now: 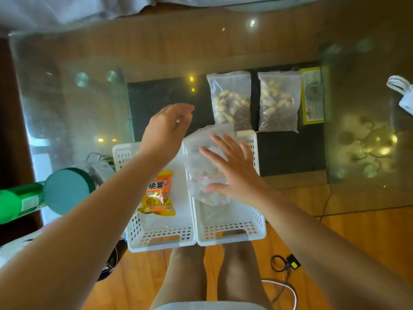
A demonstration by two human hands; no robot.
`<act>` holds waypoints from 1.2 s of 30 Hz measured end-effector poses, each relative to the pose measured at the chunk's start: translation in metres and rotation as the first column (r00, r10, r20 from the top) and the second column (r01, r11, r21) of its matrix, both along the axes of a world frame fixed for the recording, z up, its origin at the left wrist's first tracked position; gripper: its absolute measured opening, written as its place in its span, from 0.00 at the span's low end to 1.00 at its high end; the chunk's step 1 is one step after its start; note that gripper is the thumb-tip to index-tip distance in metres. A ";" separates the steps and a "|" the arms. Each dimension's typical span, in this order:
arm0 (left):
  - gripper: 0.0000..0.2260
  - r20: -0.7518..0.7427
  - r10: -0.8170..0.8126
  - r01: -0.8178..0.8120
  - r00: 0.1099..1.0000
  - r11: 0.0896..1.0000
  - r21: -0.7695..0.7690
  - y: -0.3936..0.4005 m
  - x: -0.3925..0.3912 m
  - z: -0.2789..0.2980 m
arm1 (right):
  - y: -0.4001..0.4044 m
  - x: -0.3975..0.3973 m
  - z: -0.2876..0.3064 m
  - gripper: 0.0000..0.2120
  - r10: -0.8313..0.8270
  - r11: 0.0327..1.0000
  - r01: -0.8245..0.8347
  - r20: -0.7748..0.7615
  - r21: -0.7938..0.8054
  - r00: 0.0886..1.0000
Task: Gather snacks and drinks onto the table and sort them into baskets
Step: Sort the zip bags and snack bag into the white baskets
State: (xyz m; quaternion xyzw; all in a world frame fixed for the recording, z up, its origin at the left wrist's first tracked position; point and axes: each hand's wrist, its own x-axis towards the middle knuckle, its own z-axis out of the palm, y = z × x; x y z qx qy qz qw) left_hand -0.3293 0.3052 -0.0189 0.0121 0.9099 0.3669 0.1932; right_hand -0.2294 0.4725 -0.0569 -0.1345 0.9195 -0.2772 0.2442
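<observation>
Two white baskets (232, 233) sit side by side at the near edge of the glass table (67, 104). Two nut bags (230, 99) lie just beyond them. Right hand (234, 173), fingers spread flat, rests on a clear bag (201, 166) in the right basket, not gripping. Left hand (167, 128) hovers above, relaxed, holding nothing. Orange snack (159, 195) is in the left basket.
</observation>
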 end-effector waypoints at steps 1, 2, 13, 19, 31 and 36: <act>0.13 0.002 -0.002 0.002 1.000 1.000 0.001 0.008 -0.009 -0.003 | 0.013 -0.007 0.004 0.30 -0.050 0.997 0.048 -0.043 -0.064 0.998; 0.13 0.007 -0.010 0.010 1.000 1.000 -0.006 0.016 -0.017 -0.006 | 0.025 -0.014 0.007 0.24 -0.115 0.989 0.105 -0.102 -0.101 0.988; 0.21 0.131 -0.360 0.384 0.923 0.874 -0.298 0.107 -0.099 -0.065 | 0.151 -0.142 -0.041 0.28 -0.382 0.891 0.398 -0.111 0.220 0.917; 0.19 0.322 -0.388 0.500 0.864 0.739 -0.452 0.115 -0.113 -0.083 | 0.160 -0.167 -0.057 0.31 -0.400 0.871 0.324 0.148 0.369 0.905; 0.07 0.184 -0.207 0.236 0.961 0.960 -0.151 0.098 -0.071 -0.030 | 0.152 -0.097 0.006 0.06 -0.510 0.859 0.512 -0.036 0.031 0.859; 0.07 0.103 -0.187 0.189 0.977 0.982 -0.007 0.093 -0.043 0.013 | 0.146 -0.061 0.048 0.07 -0.580 0.813 0.574 -0.055 -0.101 0.812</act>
